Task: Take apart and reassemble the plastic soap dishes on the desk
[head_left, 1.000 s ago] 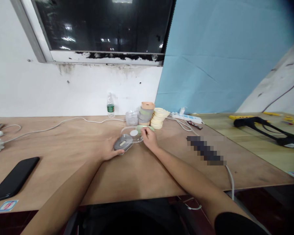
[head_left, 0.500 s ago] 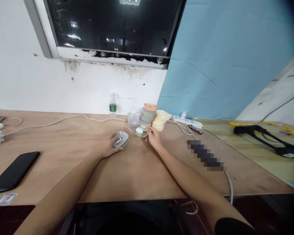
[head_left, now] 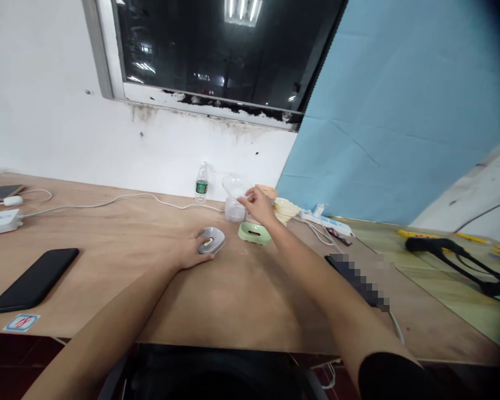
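Observation:
My left hand (head_left: 191,251) has its fingers round the near-left side of a grey oval soap dish (head_left: 217,239) on the table, which has a pale oblong centre. Farther back, my right hand (head_left: 258,205) pinches the edge of a clear round plastic lid (head_left: 232,182), tilted above a clear plastic cup (head_left: 234,212). Just below that hand stands a green soap dish (head_left: 254,234) with an oblong slot in its front. Orange and cream stacked containers (head_left: 286,208) are partly covered by my right hand and wrist.
A water bottle (head_left: 201,186) stands against the wall. Black phones lie at left (head_left: 33,279) and at right, the latter partly pixelated (head_left: 350,275). White cables and power strips (head_left: 331,223) run along the back. Black straps (head_left: 454,261) lie on the right-hand table.
My right hand has lifted the clear lid up and back from over the green soap dish to above the clear cup. My left hand stays on the grey dish. The view has shifted slightly.

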A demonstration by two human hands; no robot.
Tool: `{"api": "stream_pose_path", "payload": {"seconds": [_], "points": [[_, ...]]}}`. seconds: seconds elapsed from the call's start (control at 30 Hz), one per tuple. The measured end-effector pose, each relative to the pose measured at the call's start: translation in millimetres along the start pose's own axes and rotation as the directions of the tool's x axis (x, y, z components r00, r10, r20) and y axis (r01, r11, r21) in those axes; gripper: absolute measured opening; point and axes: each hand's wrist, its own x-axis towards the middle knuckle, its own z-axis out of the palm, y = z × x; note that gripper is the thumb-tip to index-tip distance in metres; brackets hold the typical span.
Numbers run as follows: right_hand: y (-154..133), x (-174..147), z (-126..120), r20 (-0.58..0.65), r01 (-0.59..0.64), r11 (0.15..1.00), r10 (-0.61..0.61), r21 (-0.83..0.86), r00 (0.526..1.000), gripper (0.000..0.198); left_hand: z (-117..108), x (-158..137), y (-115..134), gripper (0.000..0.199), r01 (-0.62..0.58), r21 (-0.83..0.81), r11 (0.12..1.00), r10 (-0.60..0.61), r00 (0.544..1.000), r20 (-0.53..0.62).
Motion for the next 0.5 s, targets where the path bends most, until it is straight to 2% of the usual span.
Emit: {"api": "stream_pose_path", "payload": {"seconds": [0.1, 0.2, 0.37, 0.43, 0.5], "points": [[5, 39, 1, 0.009, 0.012, 0.971, -0.010, -0.238, 1.000, 0.036, -3, -2, 4, 0.069, -0.020, 0.007, 1.000, 0.020, 1.000, 0.001], [15, 64, 7, 0.094, -0.038, 0.921, 0.081, -0.388, 0.992, 0.036, -6, -2, 7, 0.069, -0.021, 0.031, 0.999, 0.021, 1.000, 0.018], [23, 81, 15, 0.221, -0.034, 0.873, 0.161, -0.487, 0.962, 0.034, -9, -2, 8, 0.068, -0.030, 0.040, 0.999, 0.029, 0.999, 0.021], [22, 82, 15, 0.220, -0.020, 0.865, 0.150, -0.501, 0.964, 0.035, -10, -2, 8, 0.069, -0.036, 0.027, 0.999, 0.036, 0.999, 0.021], [19, 78, 15, 0.165, -0.020, 0.867, 0.118, -0.498, 0.979, 0.034, -9, -2, 7, 0.069, -0.046, 0.023, 0.999, 0.046, 0.999, 0.012]]}}
